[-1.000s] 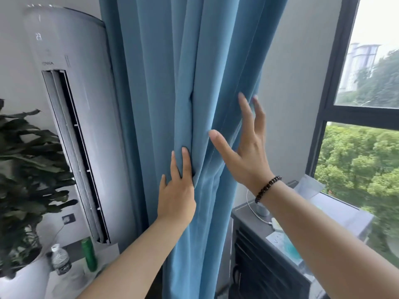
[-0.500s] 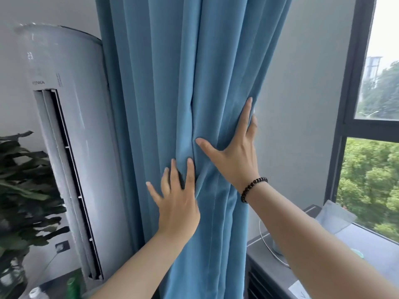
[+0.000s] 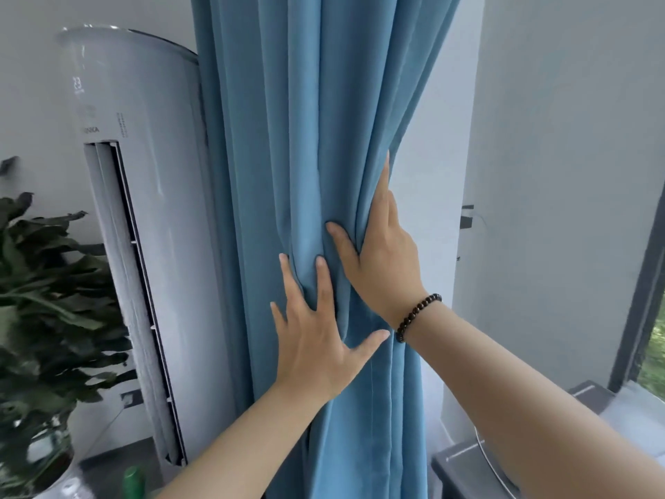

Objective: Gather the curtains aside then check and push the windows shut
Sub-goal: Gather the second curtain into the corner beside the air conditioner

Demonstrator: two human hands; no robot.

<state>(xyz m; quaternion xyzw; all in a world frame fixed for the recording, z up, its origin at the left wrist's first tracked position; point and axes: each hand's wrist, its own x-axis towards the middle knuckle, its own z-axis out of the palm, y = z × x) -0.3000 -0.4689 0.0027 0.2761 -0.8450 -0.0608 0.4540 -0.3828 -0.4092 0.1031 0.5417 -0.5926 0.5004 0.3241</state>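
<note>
While the blue curtain hangs bunched up beside the tall white air cooler, both hands lie flat on it with straight fingers. The left hand presses the front folds. The right hand (it wears a dark bead bracelet) pushes the curtain's right edge. A window frame shows far right.

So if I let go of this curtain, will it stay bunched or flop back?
Probably flops back some: the curtain hangs in soft loose folds, dented under both the left hand and right hand. It looks thick, so likely heavy-ish.
</note>
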